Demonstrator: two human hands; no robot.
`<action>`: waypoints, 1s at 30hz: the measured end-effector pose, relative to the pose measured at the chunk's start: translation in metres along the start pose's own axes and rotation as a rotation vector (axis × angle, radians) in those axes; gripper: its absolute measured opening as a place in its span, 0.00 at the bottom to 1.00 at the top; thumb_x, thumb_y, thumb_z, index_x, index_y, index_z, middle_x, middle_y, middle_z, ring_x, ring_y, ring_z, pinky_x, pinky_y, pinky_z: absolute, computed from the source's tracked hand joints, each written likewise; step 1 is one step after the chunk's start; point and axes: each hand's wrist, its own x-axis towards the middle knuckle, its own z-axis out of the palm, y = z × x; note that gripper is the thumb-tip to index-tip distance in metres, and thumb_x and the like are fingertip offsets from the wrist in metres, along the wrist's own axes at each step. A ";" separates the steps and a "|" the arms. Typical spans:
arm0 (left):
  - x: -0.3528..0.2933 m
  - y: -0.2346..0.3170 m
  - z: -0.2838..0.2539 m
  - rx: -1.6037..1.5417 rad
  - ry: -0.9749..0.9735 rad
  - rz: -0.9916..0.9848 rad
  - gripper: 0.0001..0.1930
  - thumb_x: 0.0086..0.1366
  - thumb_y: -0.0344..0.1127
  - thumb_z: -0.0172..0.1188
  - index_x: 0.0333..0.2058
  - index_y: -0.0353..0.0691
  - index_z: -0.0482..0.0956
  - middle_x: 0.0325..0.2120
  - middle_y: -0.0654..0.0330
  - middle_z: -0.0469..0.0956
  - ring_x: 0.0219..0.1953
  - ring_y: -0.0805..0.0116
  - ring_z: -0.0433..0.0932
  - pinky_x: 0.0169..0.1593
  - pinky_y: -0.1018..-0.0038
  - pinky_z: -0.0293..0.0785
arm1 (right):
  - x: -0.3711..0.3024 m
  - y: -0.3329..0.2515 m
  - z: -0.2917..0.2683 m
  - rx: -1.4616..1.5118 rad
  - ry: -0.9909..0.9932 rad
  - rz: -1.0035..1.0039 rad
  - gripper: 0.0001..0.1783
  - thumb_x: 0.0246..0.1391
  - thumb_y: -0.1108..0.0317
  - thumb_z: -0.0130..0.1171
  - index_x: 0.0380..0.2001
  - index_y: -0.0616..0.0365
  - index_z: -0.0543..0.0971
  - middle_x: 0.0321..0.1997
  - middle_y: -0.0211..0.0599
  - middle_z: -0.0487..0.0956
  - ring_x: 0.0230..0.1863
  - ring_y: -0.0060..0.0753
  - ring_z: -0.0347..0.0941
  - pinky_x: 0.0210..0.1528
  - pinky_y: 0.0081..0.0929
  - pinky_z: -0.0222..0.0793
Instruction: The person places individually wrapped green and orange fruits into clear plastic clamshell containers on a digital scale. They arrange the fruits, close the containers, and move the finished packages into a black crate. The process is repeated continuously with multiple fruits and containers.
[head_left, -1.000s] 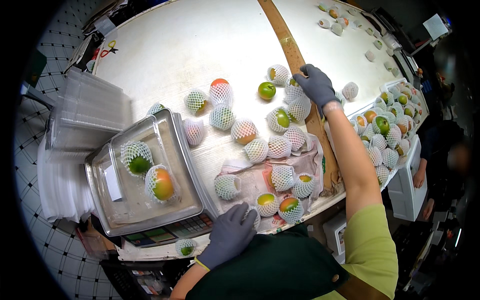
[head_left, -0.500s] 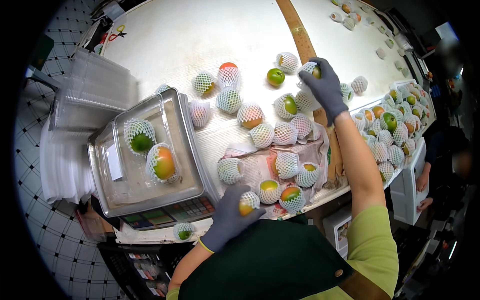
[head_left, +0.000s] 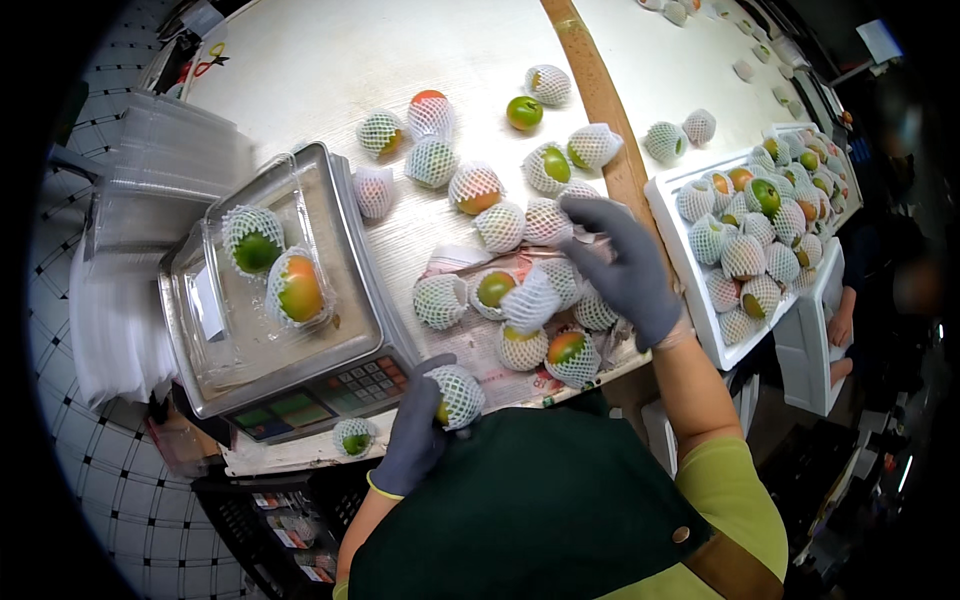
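My gloved left hand [head_left: 412,432] is closed around a greenish fruit in a white foam net [head_left: 460,397], near the table's front edge. My gloved right hand [head_left: 632,268] is over the front cluster of netted fruits, thumb and fingers apart, with nothing visible between them. Just left of it, a white-netted fruit [head_left: 530,302] leans on others; a green-orange one [head_left: 566,347] lies in front. Two netted fruits, one green [head_left: 257,252] and one orange [head_left: 300,288], sit in a clear plastic tray [head_left: 212,235] on the scale [head_left: 290,385].
A white crate [head_left: 702,318] heaped with netted fruits stands at the right. An un-netted green fruit [head_left: 524,112] lies farther back. Clear containers [head_left: 165,160] are stacked at the far left. Scissors [head_left: 210,64] lie behind them. A co-worker's hands [head_left: 840,328] show at right.
My right hand has come nearer to me from the wooden strip and no longer shows a fruit. My left hand, moved slightly left, now holds a greener fruit. The whole view has shifted.
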 end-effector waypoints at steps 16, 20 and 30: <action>0.014 0.004 0.030 1.771 0.109 0.592 0.31 0.54 0.37 0.65 0.56 0.41 0.65 0.54 0.46 0.65 0.51 0.45 0.71 0.52 0.59 0.69 | -0.080 0.024 -0.014 -0.674 -0.447 0.144 0.36 0.38 0.63 0.69 0.54 0.54 0.69 0.54 0.43 0.71 0.51 0.47 0.71 0.50 0.40 0.68; 0.015 0.005 0.035 1.786 0.097 0.863 0.28 0.53 0.36 0.65 0.53 0.40 0.68 0.51 0.48 0.67 0.49 0.50 0.72 0.50 0.61 0.70 | -0.087 0.039 -0.020 -0.548 -0.205 0.173 0.42 0.34 0.57 0.72 0.55 0.58 0.68 0.47 0.48 0.75 0.49 0.51 0.71 0.50 0.42 0.67; 0.066 -0.040 0.098 1.851 -0.149 1.176 0.26 0.47 0.37 0.63 0.47 0.38 0.72 0.40 0.57 0.72 0.44 0.60 0.73 0.48 0.65 0.68 | -0.102 0.019 -0.013 -0.320 0.008 0.353 0.42 0.41 0.55 0.70 0.57 0.63 0.66 0.50 0.54 0.73 0.51 0.53 0.71 0.54 0.40 0.66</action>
